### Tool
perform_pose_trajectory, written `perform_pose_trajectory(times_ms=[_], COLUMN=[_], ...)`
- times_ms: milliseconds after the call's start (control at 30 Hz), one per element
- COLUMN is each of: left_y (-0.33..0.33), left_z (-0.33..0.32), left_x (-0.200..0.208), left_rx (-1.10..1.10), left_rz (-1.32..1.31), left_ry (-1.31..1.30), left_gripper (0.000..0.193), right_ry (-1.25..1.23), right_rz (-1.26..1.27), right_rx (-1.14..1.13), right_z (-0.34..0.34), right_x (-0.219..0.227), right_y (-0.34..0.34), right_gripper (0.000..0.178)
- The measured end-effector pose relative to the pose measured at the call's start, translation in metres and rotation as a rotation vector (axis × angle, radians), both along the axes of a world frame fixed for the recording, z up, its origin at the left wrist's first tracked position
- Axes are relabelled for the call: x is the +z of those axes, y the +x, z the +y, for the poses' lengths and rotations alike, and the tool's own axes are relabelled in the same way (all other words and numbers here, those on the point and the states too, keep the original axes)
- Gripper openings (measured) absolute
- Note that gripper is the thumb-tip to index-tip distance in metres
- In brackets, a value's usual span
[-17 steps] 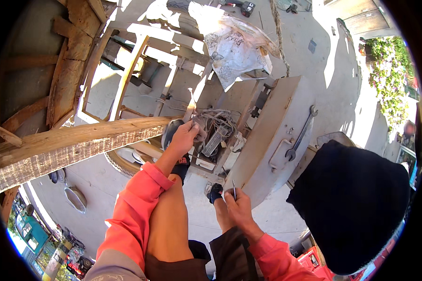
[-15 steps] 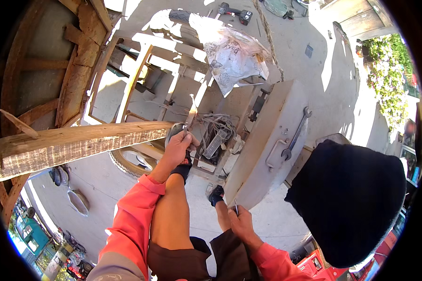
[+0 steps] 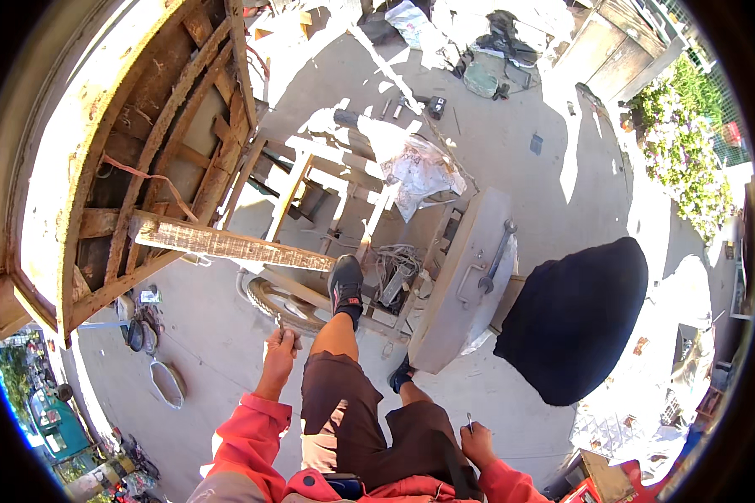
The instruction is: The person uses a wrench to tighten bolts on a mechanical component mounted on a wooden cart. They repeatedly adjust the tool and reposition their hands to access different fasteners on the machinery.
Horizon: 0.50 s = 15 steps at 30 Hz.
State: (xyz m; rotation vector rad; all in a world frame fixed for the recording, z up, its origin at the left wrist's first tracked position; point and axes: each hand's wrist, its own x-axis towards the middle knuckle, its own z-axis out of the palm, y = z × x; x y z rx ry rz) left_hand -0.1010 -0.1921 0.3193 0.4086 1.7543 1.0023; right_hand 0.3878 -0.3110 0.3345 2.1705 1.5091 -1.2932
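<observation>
- the left hand point(image 3: 278, 350) is curled around a small metal piece point(image 3: 282, 327), just beside the rusty wheel point(image 3: 287, 303).
- the right hand point(image 3: 476, 438) pinches a thin metal pin point(image 3: 470, 420) (tip upward) by the thigh.
- one black shoe point(image 3: 346, 285) rests on the wooden frame point(image 3: 310, 293).

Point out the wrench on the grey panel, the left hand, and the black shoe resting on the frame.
wrench point(image 3: 496, 256), head view, middle of its shaft.
left hand point(image 3: 279, 354), head view, back of the hand.
black shoe point(image 3: 346, 283), head view, top of the shoe.
</observation>
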Motion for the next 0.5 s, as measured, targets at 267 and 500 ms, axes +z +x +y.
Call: perform_pose_trajectory(times_ms=[267, 500], left_y=[0.016, 0.035], left_z=[-0.15, -0.299], left_x=[0.046, 0.037], left_rx=[0.098, -0.174], left_rz=[0.212, 0.281], left_ry=[-0.379, -0.597], left_gripper=[0.025, 0.032], right_ry=[-0.082, 0.031], right_rz=[-0.056, -0.074], right_rx=[0.008, -0.047], right_z=[-0.068, -0.115], right_x=[0.03, 0.01], right_y=[0.078, 0.123], right_gripper=[0.033, 0.036])
